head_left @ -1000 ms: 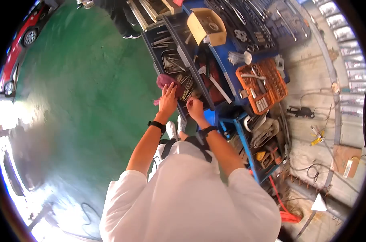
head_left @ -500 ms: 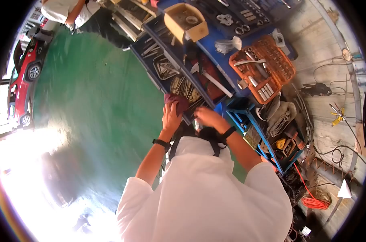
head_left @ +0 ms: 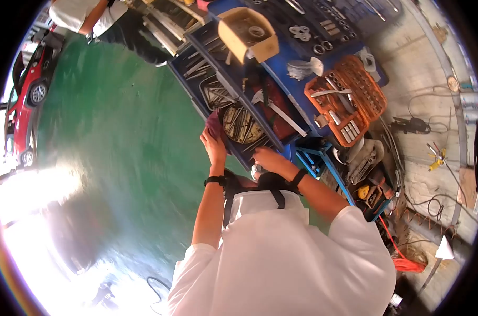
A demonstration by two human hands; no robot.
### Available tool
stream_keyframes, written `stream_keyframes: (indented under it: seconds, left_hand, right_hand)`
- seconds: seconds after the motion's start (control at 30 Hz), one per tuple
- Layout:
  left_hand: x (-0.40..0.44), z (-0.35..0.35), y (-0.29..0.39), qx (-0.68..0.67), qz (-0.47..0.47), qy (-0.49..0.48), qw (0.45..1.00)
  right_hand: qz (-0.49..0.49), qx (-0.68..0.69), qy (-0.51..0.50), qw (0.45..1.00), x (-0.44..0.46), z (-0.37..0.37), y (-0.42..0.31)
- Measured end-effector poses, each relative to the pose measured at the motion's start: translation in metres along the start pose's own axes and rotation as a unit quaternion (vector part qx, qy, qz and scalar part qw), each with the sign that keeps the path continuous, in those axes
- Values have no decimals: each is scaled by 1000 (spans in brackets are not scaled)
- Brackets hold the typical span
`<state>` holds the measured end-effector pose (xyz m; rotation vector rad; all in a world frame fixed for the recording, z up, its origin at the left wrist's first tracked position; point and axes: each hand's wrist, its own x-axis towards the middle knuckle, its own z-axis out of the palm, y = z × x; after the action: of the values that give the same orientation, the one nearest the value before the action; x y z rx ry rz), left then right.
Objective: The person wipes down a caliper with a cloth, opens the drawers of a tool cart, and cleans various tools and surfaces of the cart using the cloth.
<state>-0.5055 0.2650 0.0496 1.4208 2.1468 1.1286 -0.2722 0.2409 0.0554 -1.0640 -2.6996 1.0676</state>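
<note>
My left hand (head_left: 214,148) grips a dark red cloth (head_left: 213,124) against the near left side of the lower open drawer (head_left: 197,105). My right hand (head_left: 270,160) is at the drawer's near right corner, its fingers curled; whatever is in them, if anything, is hidden. Between and beyond the hands, a round tin (head_left: 229,131) in the drawer holds several thin metal rods. Behind it lies a rectangular wire-rimmed tray with metal tools (head_left: 216,95). A hammer (head_left: 278,110) rests in the upper drawer, its pale handle pointing toward me.
An orange socket set case (head_left: 349,100) lies open on the blue cabinet top, near a cardboard box (head_left: 239,39). A blue rack (head_left: 339,176) with tools stands to the right. Another person (head_left: 99,18) is at the upper left; a red car (head_left: 26,105) is at far left.
My left hand with the cloth has shifted left along the drawer edge, uncovering more of the round tin. My right hand has moved slightly closer to the drawer corner.
</note>
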Motion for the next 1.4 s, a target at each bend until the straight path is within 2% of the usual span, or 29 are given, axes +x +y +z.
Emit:
stream_keyframes:
  seconds: [0.07,0.13,0.2,0.27,0.3,0.33,0.4,0.5,0.57,0.63,0.67,0.73,0.8,0.87,0.93,1.07,1.13,1.17,1.23,1.4]
  left_hand:
    - [-14,-15,-11,-2,-10,-17,1000]
    - [-25,-32,-11,-33,-64,-148,986]
    - [-26,-44,-17,-20,-68,-167,983]
    - [-23,-60,-28,-7,-26,-233,972]
    - [-16,-62,-40,-35,-22,-165,985]
    - [-4,-68,-25,-75,-145,-66,984]
    - [31,-68,-42,-5,-112,80,990]
    - [108,-63,-61,-11,-69,83,994]
    - [165,-53,-64,12,0,72,997]
    - [219,-45,-56,36,4,43,998]
    - [246,-37,-58,44,-1,36,998]
    - [292,-27,-64,51,-4,16,999]
    - [326,-19,-68,124,24,-33,991]
    - [348,-8,-72,132,35,-64,989]
    - [346,-8,-75,145,43,-92,984]
    - [334,-15,-67,112,54,-106,987]
    - [321,-30,-55,70,76,-167,981]
    - [312,-35,-50,71,79,-163,981]
    - [293,-34,-51,101,99,-191,971]
    - [247,-48,-45,81,151,-256,951]
  right_hand:
    - [-8,27,1,1000,-3,-8,-3]
    - [-13,22,16,1000,-4,-15,-9]
    - [-23,29,26,999,-2,-19,-11]
    - [-14,27,26,999,-4,-22,-12]
    - [3,38,21,999,-5,-23,-14]
    - [5,36,19,999,-6,-25,-13]
    - [22,41,26,999,-7,-24,-17]
    - [79,42,26,996,-8,-27,-29]
    - [115,44,22,992,-11,-23,-40]
    - [152,6,113,982,-15,-16,-50]
    - [159,5,112,981,-16,-15,-56]
    - [214,-69,208,952,-18,-10,-73]
    - [269,-48,186,944,-16,-15,-89]
    - [321,-24,160,933,-13,-17,-96]
    - [322,38,203,924,-9,-20,-98]
    - [367,19,142,919,-1,-11,-98]
    - [379,6,144,914,3,-6,-99]
    - [386,8,147,910,3,-5,-99]
    - [393,10,157,906,3,-4,-99]
    - [403,51,222,886,-2,1,-103]
